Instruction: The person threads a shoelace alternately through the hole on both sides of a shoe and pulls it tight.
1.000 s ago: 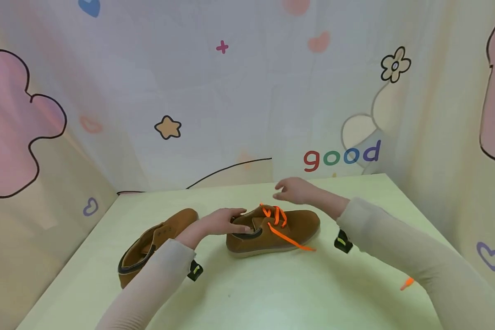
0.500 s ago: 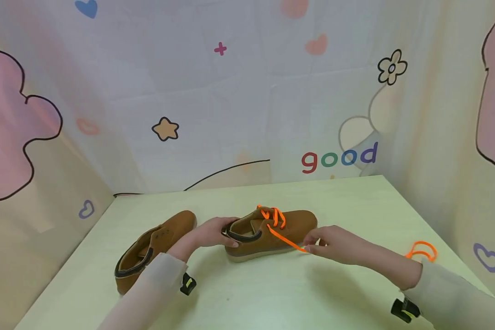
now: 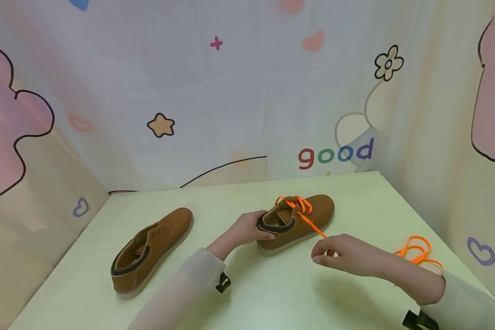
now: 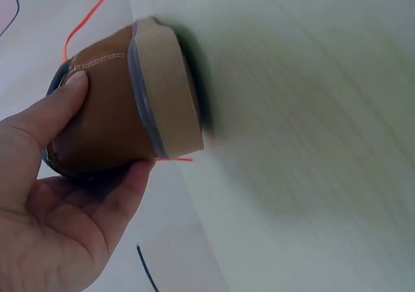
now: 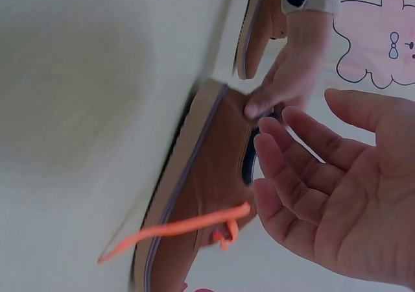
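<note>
My left hand [image 3: 243, 230] grips a brown shoe [image 3: 286, 242] by its heel. The left wrist view shows the thumb on one side of the heel [image 4: 107, 120] and fingers on the other. Orange lace is threaded through the eyelets, and one loose lace end [image 5: 172, 228] trails down the shoe's near side. My right hand [image 3: 350, 256] is beside that lace end, fingers loosely bent. Seen from the right wrist, its thumb is apart from the fingers [image 5: 292, 175] and nothing lies between them.
A second brown shoe [image 3: 167, 245], without laces, stands on the left of the pale green table [image 3: 231, 284]. Another orange lace [image 3: 422, 251] lies looped at the right, partly behind my right forearm. A printed curtain [image 3: 214, 101] closes off the back.
My right hand came down from behind the toe to the loose lace end, then drew slightly nearer. My left hand shifted from the opening to the heel, and the shoe moved right and turned.
</note>
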`<state>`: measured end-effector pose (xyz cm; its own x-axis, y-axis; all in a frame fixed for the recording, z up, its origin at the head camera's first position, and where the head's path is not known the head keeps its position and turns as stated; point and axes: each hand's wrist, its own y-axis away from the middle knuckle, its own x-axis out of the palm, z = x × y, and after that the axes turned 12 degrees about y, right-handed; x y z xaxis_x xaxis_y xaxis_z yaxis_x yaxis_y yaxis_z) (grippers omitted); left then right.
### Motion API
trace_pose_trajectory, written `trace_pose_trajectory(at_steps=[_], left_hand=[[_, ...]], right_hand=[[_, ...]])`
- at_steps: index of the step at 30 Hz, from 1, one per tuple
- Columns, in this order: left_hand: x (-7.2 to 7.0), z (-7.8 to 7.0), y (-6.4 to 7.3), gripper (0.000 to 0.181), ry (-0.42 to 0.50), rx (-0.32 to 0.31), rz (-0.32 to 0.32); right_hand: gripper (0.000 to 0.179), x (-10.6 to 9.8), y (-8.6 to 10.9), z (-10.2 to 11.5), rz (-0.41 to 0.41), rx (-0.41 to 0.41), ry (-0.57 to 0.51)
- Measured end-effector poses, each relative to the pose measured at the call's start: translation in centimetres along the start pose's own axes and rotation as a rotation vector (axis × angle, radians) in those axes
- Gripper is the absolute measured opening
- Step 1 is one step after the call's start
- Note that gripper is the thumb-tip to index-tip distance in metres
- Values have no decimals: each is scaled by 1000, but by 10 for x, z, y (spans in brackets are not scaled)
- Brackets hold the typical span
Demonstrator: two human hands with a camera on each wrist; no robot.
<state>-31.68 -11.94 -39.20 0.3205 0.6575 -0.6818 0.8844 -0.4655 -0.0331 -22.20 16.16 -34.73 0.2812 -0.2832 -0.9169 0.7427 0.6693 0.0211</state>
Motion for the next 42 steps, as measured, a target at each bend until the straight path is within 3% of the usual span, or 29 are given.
trace_pose_trajectory(at_steps=[9, 15, 21, 24, 26, 28, 31, 33, 36, 39, 42], left_hand=[[55, -49, -66, 49, -21, -11, -32], [86, -77, -100, 50, -27, -113, -130], [101, -92, -126, 54, -103, -199, -227], [104, -95, -135, 62, -122, -208, -237], [105, -94, -134, 70, -86, -185, -219], [102, -90, -127, 81, -25, -150, -170], [85, -84, -102, 93, 14, -144, -42], [63, -81, -76, 95, -18, -149, 54], [18, -74, -21, 91, -74, -116, 141], [-28, -57, 42, 88, -82, -59, 121], [-67, -30, 100, 86, -113, -42, 7]], right_hand=[[19, -7, 11, -5, 41, -33, 34], [20, -9, 18, -3, 68, -63, 40], [20, -7, 27, -5, 70, -73, 42], [18, -6, 32, -8, 72, -73, 51], [17, -4, 34, -9, 80, -77, 54], [18, -3, 35, -10, 93, -87, 50], [19, -1, 33, -9, 108, -106, 43], [20, -1, 30, -8, 109, -124, 47], [21, -2, 28, -7, 111, -138, 51], [22, -1, 30, -7, 117, -127, 44], [22, 6, 35, -8, 125, -118, 21]])
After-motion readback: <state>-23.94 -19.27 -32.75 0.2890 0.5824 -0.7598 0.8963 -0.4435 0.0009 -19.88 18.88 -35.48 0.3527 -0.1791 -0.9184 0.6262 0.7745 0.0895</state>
